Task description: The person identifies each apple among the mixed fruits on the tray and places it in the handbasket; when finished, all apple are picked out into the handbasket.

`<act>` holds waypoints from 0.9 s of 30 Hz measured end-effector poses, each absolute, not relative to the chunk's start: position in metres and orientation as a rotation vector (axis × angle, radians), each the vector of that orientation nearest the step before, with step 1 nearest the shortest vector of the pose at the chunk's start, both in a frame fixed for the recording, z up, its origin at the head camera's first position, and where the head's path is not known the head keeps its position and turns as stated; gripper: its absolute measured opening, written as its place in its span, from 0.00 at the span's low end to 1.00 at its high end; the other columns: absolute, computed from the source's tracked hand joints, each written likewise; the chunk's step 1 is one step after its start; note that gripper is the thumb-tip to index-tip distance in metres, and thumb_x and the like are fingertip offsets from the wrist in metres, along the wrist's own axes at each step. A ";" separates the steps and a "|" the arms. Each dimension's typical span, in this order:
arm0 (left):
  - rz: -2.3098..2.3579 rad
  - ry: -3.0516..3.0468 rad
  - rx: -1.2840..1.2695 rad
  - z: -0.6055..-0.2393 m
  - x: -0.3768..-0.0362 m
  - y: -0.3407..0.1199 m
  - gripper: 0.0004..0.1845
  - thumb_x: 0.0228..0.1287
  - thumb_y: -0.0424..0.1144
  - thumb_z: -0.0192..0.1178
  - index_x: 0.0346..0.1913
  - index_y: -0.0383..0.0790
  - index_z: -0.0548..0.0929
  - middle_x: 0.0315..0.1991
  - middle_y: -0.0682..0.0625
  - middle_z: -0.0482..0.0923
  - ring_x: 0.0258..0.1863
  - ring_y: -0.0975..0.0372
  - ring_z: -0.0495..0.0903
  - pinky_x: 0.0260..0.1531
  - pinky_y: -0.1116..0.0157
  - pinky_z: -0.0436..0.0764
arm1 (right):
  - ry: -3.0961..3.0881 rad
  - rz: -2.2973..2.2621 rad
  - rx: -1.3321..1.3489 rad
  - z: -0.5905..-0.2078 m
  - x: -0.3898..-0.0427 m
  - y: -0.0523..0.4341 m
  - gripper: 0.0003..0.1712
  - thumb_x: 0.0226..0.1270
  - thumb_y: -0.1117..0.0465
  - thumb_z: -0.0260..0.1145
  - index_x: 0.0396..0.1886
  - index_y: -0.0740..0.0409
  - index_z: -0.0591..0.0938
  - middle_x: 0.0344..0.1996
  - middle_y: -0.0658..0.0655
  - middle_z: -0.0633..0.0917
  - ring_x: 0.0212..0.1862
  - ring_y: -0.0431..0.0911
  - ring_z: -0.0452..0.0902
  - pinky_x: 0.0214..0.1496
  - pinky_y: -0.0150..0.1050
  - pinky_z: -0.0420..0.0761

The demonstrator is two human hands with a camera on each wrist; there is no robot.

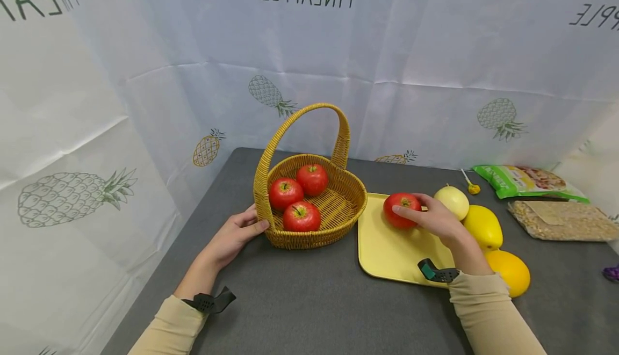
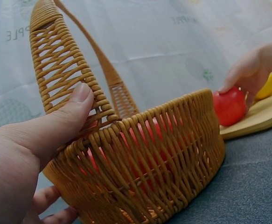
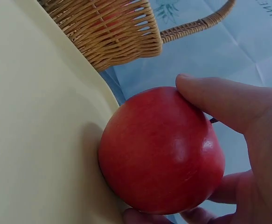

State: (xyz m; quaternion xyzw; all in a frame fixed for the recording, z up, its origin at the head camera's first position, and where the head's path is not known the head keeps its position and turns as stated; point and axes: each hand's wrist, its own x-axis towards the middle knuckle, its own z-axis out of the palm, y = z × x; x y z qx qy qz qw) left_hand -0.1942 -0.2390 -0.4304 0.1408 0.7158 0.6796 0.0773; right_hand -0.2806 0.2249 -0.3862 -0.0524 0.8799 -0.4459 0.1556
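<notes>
The right hand (image 1: 437, 218) curls its fingers and thumb round a smooth, glossy red apple (image 1: 401, 210) that sits on the far end of a matte yellow tray (image 1: 387, 250). The left hand (image 1: 237, 234) grips the near wall of a woven wicker basket (image 1: 338, 210), thumb pressed at the foot of its arched handle; three more red apples (image 1: 300, 194) lie inside. Beside the tray lie a pale round fruit (image 1: 454, 200), a yellow fruit (image 1: 483, 226) and an orange (image 1: 510, 272), partly hidden by the forearm. The tabletop (image 1: 290, 301) is grey felt-like cloth, backed by creased white pineapple-print sheeting (image 1: 435, 65). Two snack bags (image 1: 541, 196) lie at the right, and a purple object at the edge is cut off.
</notes>
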 end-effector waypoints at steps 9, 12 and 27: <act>2.032 2.155 0.415 -0.428 -0.196 -0.240 0.27 0.75 0.39 0.62 0.71 0.29 0.73 0.81 0.46 0.52 0.80 0.50 0.45 0.63 0.69 0.68 | 2.499 -1.380 -0.169 -0.389 -0.282 0.215 0.52 0.66 0.39 0.73 0.79 0.59 0.61 0.69 0.69 0.69 0.64 0.62 0.69 0.55 0.49 0.80; 2.039 2.157 0.405 -0.428 -0.195 -0.241 0.27 0.75 0.39 0.62 0.71 0.29 0.74 0.81 0.46 0.53 0.80 0.50 0.45 0.62 0.70 0.69 | 2.523 -1.394 -0.137 -0.390 -0.283 0.210 0.53 0.64 0.38 0.73 0.79 0.58 0.62 0.68 0.70 0.71 0.63 0.61 0.70 0.56 0.49 0.80; 2.063 2.125 0.412 -0.433 -0.194 -0.238 0.28 0.75 0.39 0.63 0.71 0.29 0.73 0.81 0.46 0.51 0.80 0.50 0.44 0.62 0.71 0.70 | 2.388 -1.572 0.008 -0.389 -0.277 0.201 0.57 0.66 0.36 0.71 0.80 0.64 0.56 0.70 0.69 0.68 0.64 0.61 0.72 0.59 0.47 0.80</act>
